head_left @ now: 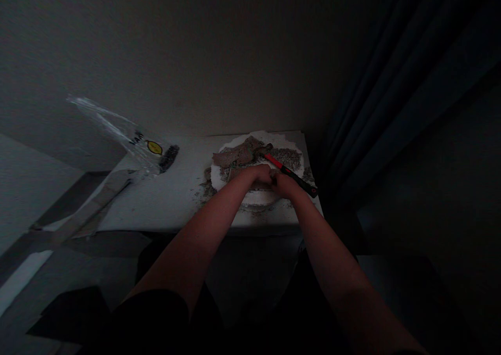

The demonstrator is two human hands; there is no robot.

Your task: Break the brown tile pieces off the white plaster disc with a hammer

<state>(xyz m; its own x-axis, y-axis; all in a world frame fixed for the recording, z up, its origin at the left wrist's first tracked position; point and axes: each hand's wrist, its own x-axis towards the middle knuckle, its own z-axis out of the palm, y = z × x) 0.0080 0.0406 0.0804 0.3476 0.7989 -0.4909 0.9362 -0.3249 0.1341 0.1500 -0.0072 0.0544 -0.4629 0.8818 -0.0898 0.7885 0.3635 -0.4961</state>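
Observation:
A round white slab (254,198) lies on a small white table (172,193) and carries broken brownish-grey stone pieces and crumbs (238,156). A hammer with a red and black handle (291,175) rests across the slab, head toward the rubble. My left hand (260,174) and my right hand (285,184) meet at the slab's near side, knuckles up and fingers curled. They seem to press on a piece between them, but the dim light hides what they hold. The hammer's handle passes just behind my right hand.
A clear plastic bag with a yellow label (133,135) lies on the table's left part. A grey wall stands behind, dark curtains (391,94) hang at the right, and a pale ledge (58,224) runs off to the left.

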